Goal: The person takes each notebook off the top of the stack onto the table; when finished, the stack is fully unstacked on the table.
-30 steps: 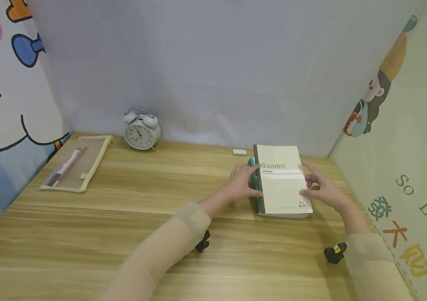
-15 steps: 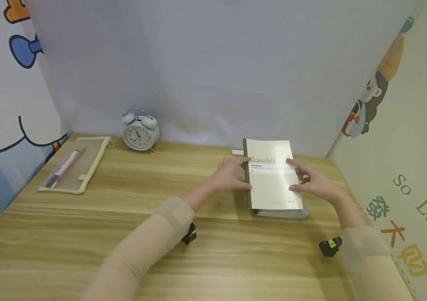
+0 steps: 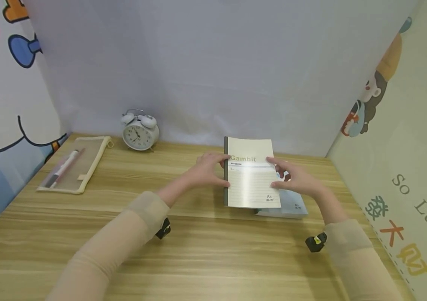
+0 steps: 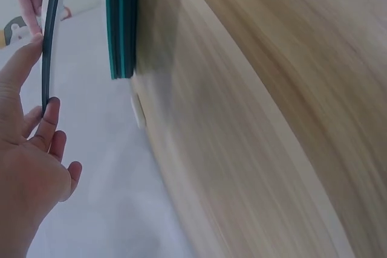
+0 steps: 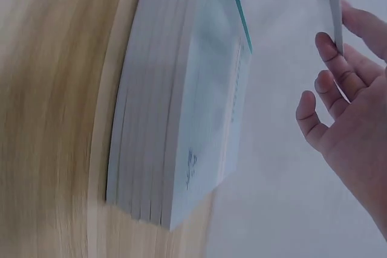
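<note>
A cream notebook (image 3: 252, 184) with a dark spine and "Gambit" on its cover is held up between both hands. My left hand (image 3: 207, 170) pinches its spine edge, thumb on the near side and fingertips behind, as the left wrist view shows. At the opposite edge, my right hand (image 3: 299, 179) pinches the notebook between thumb and fingers. Below and to the right lies a stack of light-blue notebooks (image 3: 292, 205), partly covered by the cream one in the head view. The right wrist view shows the stack's page edges (image 5: 148, 107); the left wrist view shows its teal spines (image 4: 123, 22).
A white alarm clock (image 3: 141, 133) stands at the back left of the wooden table (image 3: 206, 255). Left of it lies a mesh zip pouch (image 3: 95, 163) with pens inside. By the back edge, a small white block (image 4: 138, 110) appears in the left wrist view.
Both hands have lifted the cream notebook off the stack and carried it left. The light-blue notebook beneath has come into view, and the stack has stayed in place.
</note>
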`<state>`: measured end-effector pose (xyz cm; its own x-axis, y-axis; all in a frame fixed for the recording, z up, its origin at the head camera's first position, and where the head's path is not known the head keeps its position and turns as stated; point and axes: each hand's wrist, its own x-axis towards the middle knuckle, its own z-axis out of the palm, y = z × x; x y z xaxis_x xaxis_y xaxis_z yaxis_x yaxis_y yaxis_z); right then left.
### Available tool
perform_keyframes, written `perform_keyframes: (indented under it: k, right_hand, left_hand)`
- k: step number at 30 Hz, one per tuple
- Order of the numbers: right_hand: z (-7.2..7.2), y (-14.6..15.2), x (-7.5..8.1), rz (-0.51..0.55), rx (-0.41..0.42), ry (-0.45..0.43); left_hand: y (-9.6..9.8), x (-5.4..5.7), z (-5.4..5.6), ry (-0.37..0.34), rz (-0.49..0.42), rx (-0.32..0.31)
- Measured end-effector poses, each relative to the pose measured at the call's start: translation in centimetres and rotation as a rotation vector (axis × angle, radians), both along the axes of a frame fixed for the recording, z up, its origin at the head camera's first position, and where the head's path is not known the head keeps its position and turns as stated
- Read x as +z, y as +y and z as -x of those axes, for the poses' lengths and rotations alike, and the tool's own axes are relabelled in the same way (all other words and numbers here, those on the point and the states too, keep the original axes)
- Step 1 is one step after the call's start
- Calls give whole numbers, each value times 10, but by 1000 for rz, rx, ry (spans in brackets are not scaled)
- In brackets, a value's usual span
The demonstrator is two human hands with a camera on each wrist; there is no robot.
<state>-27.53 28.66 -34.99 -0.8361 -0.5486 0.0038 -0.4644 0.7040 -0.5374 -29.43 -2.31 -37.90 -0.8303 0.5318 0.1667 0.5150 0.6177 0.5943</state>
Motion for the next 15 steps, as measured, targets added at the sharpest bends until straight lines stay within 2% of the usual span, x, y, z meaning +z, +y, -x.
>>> perform_keyframes:
  k: [4, 8, 13, 15]
  right_hand:
    - [1, -13, -5, 4, 31, -39]
    - [4, -28, -13, 9, 37, -33]
    - [6, -41, -26, -9, 10, -9]
    - [8, -45, -32, -22, 1, -24]
  left_hand:
    - [-17, -4, 1, 3, 23, 1]
    - [-31, -10, 1, -1, 43, 8]
    - [-44, -19, 0, -2, 69, 0]
    - [-47, -23, -1, -2, 80, -3]
